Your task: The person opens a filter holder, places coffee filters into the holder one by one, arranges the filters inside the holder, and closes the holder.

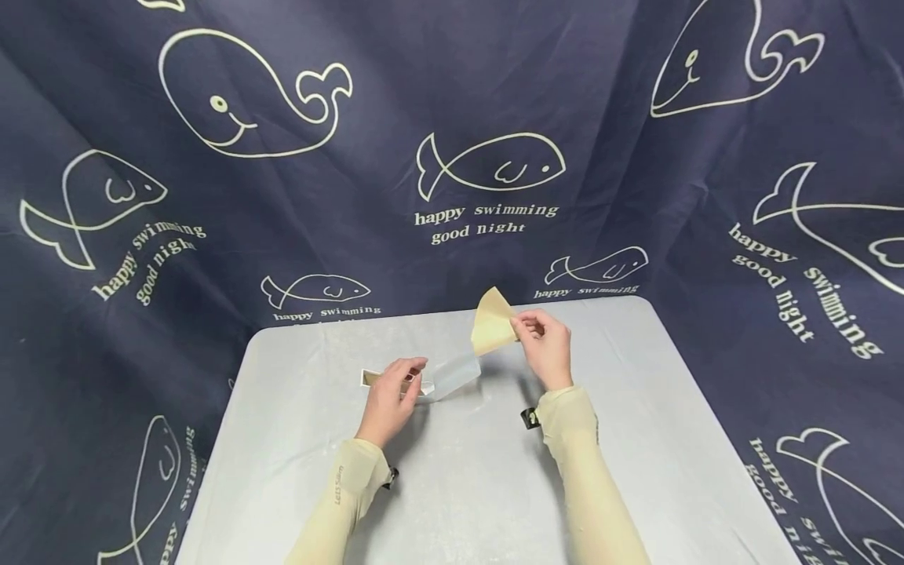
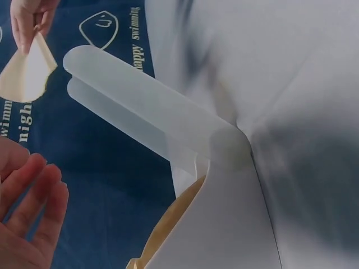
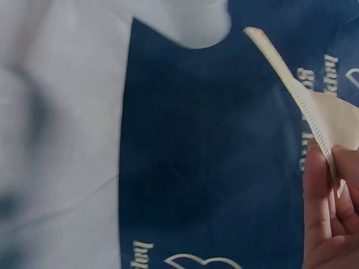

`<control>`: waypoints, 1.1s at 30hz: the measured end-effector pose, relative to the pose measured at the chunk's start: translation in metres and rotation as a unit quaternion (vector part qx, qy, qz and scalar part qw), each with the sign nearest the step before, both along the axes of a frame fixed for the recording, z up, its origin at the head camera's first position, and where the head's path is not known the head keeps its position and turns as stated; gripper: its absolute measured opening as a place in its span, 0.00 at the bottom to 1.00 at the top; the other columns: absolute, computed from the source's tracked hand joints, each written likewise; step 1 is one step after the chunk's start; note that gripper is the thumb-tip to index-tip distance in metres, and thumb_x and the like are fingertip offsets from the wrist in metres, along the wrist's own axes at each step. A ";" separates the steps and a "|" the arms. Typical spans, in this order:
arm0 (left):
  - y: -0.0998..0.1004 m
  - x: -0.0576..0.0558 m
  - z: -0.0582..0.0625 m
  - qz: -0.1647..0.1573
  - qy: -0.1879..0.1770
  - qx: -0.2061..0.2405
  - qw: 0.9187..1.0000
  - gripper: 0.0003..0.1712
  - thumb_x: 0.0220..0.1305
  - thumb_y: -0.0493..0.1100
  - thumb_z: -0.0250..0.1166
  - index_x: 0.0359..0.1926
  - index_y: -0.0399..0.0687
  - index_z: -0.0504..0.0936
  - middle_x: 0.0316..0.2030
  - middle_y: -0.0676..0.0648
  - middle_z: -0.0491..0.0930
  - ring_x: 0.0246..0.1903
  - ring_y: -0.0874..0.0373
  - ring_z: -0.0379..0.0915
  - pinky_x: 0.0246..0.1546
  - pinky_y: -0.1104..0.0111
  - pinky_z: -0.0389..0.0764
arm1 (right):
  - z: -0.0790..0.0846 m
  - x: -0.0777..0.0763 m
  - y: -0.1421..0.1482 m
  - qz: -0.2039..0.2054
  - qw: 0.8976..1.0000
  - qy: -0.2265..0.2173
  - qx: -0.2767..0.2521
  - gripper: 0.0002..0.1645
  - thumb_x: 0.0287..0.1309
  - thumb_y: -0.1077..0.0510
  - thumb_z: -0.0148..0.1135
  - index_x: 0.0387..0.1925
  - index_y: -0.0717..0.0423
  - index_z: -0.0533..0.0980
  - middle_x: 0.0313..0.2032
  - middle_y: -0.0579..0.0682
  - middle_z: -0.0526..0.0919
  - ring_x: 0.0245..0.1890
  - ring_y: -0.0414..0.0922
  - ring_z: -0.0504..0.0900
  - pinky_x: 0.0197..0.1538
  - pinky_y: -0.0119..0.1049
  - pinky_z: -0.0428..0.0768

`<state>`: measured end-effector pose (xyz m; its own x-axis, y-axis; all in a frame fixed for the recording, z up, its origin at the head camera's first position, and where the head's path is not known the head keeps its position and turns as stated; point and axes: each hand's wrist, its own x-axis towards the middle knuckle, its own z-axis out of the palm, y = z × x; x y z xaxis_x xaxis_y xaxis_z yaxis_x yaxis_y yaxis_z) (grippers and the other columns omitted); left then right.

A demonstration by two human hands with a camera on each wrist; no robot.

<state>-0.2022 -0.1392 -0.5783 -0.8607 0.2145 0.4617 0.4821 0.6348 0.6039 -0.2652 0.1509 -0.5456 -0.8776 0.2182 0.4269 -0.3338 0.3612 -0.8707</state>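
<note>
Pinching a tan paper filter (image 1: 490,323) near one corner between thumb and fingertips: right hand (image 1: 547,345), raised above the far part of the grey-white table (image 1: 480,486). Filter is fan-shaped, held up in the air. Right wrist view gives it nearly edge-on, crimped seam visible; its broad side runs out of frame at the right, as does part of the hand.

Left hand (image 1: 391,394): fingers loosely extended, nothing in their grasp; positioned over a pale container (image 2: 224,216). Head view: back of hand and fingers cover much of the container. Left wrist view: hand cut off at the left edge, fingertips apart from the container wall; contact by the rest of the hand cannot be told.

Container contents: brown paper (image 2: 175,217), mostly hidden behind the wall; number of sheets not readable. Translucent flap (image 1: 457,377) extends from the container toward the held filter, apart from it. Right wrist view catches only a blurred, cropped end of the flap.

Background: navy curtain (image 1: 494,94) with whale and fish outlines, several prints cropped by the frame.
</note>
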 end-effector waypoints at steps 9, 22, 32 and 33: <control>0.021 -0.006 0.006 -0.043 -0.106 0.201 0.973 0.36 0.75 0.39 0.62 0.77 0.42 0.58 0.60 0.39 0.80 0.57 0.44 0.79 0.58 0.52 0.81 | 0.014 0.012 -0.025 0.067 0.997 -0.008 -0.024 0.05 0.60 0.67 0.73 0.36 0.67 0.85 0.30 0.65 0.88 0.25 0.42 0.85 0.31 0.20 0.81; 0.041 -0.008 0.019 -0.012 -0.108 0.209 0.972 0.13 0.71 0.41 0.67 0.52 0.42 0.77 0.33 0.48 0.85 0.38 0.57 0.80 0.46 0.62 0.83 | 0.051 0.036 -0.049 0.119 0.993 -0.015 -0.021 0.06 0.59 0.70 0.71 0.38 0.71 0.85 0.32 0.67 0.88 0.27 0.34 0.84 0.34 0.19 0.80; 0.030 -0.010 0.015 -0.071 -0.135 0.181 0.972 0.13 0.72 0.40 0.66 0.53 0.43 0.78 0.32 0.47 0.85 0.32 0.63 0.81 0.31 0.66 0.82 | 0.066 0.023 -0.043 0.166 0.984 -0.070 -0.003 0.13 0.60 0.68 0.71 0.45 0.73 0.85 0.38 0.68 0.88 0.31 0.30 0.83 0.36 0.21 0.81; 0.030 -0.010 0.014 -0.073 -0.138 0.183 0.971 0.13 0.72 0.40 0.66 0.54 0.43 0.78 0.31 0.47 0.85 0.32 0.63 0.81 0.31 0.66 0.82 | 0.062 0.021 -0.043 0.167 0.983 -0.074 0.000 0.12 0.59 0.68 0.72 0.44 0.72 0.85 0.38 0.68 0.89 0.31 0.30 0.83 0.37 0.21 0.81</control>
<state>-0.2122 -0.1095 -0.5641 -0.9351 0.2090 0.2864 0.3389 0.2904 0.8949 -0.2446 0.1079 -0.4832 -0.9528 -0.0930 0.2889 -0.3033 0.2523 -0.9189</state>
